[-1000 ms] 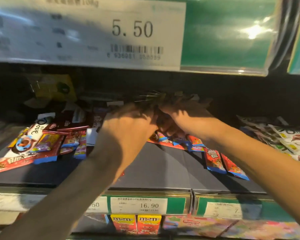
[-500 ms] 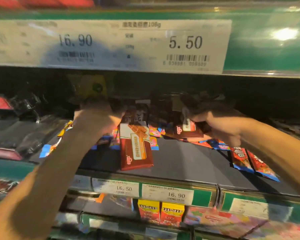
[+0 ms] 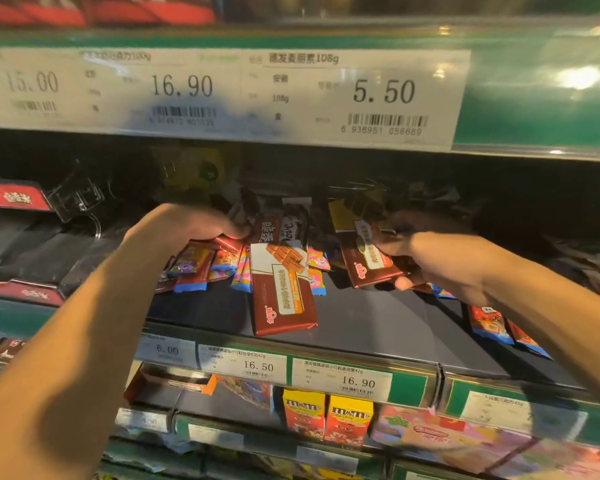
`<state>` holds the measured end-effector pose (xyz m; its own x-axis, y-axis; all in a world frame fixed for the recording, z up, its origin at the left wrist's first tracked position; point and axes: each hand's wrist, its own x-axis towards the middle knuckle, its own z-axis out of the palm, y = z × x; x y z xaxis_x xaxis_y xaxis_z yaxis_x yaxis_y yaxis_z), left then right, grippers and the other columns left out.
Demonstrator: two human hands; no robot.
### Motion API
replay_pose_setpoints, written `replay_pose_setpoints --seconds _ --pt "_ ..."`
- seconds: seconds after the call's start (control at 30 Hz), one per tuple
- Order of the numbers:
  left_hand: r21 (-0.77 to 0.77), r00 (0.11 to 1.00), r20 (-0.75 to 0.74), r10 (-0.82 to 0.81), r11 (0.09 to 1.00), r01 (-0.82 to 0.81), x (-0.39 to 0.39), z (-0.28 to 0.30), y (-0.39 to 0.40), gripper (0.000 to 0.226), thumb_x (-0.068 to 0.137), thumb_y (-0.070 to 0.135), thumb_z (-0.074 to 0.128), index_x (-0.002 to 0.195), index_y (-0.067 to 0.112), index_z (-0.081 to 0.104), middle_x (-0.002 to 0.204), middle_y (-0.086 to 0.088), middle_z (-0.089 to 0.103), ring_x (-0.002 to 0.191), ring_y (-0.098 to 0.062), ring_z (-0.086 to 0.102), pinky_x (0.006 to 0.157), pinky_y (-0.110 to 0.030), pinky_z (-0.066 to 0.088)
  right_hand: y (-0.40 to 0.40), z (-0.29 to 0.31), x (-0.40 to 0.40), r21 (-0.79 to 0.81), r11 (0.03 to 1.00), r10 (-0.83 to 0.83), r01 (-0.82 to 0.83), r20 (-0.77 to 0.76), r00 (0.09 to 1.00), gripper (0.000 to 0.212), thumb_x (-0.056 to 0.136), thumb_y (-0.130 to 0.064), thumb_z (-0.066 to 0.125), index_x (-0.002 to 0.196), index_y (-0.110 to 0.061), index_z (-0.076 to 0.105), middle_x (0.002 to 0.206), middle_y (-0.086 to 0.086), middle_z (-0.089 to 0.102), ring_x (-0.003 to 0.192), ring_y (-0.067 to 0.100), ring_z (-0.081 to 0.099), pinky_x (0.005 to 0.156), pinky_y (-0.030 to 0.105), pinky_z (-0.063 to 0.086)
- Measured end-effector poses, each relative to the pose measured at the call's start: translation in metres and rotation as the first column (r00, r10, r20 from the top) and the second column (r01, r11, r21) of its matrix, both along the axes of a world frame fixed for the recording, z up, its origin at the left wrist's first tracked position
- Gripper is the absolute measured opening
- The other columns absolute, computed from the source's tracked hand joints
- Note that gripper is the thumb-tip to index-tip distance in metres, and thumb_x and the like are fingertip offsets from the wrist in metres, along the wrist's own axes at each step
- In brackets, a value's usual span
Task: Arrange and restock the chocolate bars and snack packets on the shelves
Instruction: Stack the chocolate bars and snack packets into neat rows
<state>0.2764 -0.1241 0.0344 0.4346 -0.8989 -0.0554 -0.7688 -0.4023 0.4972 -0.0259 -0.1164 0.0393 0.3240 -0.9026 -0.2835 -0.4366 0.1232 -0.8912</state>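
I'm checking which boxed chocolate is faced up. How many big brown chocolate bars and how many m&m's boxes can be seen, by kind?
Big brown chocolate bars: 2, one lying flat on the shelf, one gripped by the right hand
m&m's boxes: 2, a red one and a yellow one on the shelf below
Total: 4
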Motion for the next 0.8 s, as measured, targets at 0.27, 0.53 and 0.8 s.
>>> replay_pose_setpoints --seconds 0.27,0.53,0.8 --pt "-0.333 0.896 -0.441 0.055 0.917 -0.221 0.002 0.014 0.04 0.018 0.082 0.021 0.075 0.097 0.016 0.067 0.09 -0.006 0.072 0.082 -0.024 0.069 0.071 -0.039 0.056 0.017 0.009 -0.003 -0.028 0.999 -0.03 0.031 0.036 0.999 0.035 0.078 -0.044 0.072 0.105 -0.022 0.071 0.094 -0.003 0.077 0.089 0.017 0.074 0.096 0.039 0.052" --pt "-0.444 0.617 -0.737 -0.275 0.886 -0.135 -0.06 0.012 0.137 0.011 0.072 0.013 0.071 0.081 0.016 0.077 0.087 -0.004 0.076 0.072 -0.022 0.072 0.057 -0.031 0.058 0.063 0.015 -0.022 0.008 0.998 -0.06 0.061 0.373 0.926 0.024 0.084 0.0 0.07 0.107 -0.002 0.064 0.089 0.012 0.077 0.082 0.023 0.075 0.062 0.031 0.061" --pt "-0.396 0.497 -0.813 -0.304 0.914 -0.089 -0.142 0.003 0.174 0.021 0.074 0.014 0.069 0.094 0.014 0.075 0.097 -0.01 0.075 0.083 -0.032 0.073 0.071 -0.046 0.059 0.117 0.011 -0.097 -0.008 0.979 -0.167 0.201 0.529 0.832 0.02 0.094 -0.016 0.061 0.112 -0.013 0.07 0.106 0.012 0.075 0.093 0.031 0.072 0.072 0.041 0.057"
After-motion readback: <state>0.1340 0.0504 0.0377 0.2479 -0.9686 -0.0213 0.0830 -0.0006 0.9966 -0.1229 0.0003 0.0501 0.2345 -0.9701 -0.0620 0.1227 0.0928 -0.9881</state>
